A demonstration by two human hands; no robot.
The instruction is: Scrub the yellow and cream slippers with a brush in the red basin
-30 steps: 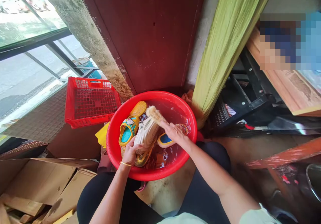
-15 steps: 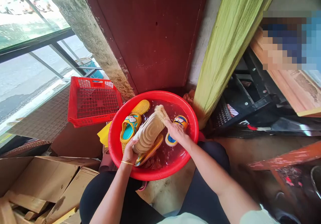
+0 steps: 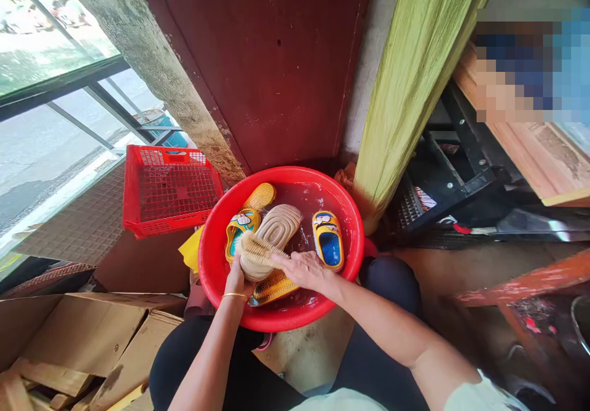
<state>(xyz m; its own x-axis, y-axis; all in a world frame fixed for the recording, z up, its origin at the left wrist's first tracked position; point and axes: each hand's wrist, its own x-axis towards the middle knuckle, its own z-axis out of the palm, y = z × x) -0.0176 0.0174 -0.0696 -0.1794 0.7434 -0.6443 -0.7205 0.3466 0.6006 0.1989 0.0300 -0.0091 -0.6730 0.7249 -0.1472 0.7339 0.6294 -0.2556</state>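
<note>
Gripping is two-handed: the left hand (image 3: 238, 281) grasps the near end of a pale shoe (image 3: 282, 220), and the right hand (image 3: 304, 270) is closed on a scrubbing brush (image 3: 260, 250). From where I stand, the shoe is held over the left half of a red basin (image 3: 286, 324), sole facing up, with its ringed grooves exposed. The brush lies across the near end of the sole; whether the bristles press on it, I cannot tell.

Basin contents, around the shoe: dark water (image 3: 306, 199); a yellow shoe with a green lining (image 3: 243, 222) to the left; a yellow sole (image 3: 260, 196) at the far left; a yellow shoe with a blue lining (image 3: 329, 239), upright and apart, to the right; a yellow shoe with a ridged edge (image 3: 275, 285) below the right hand.

Outside the basin: a red crate (image 3: 173, 190) is positioned just beside it, to the left. A cardboard box (image 3: 87, 331) containing wood pieces (image 3: 53, 377) sits at the lower left. Behind the basin stands a dark red door (image 3: 262, 61); a green curtain (image 3: 401, 91) hangs to the door's right.
</note>
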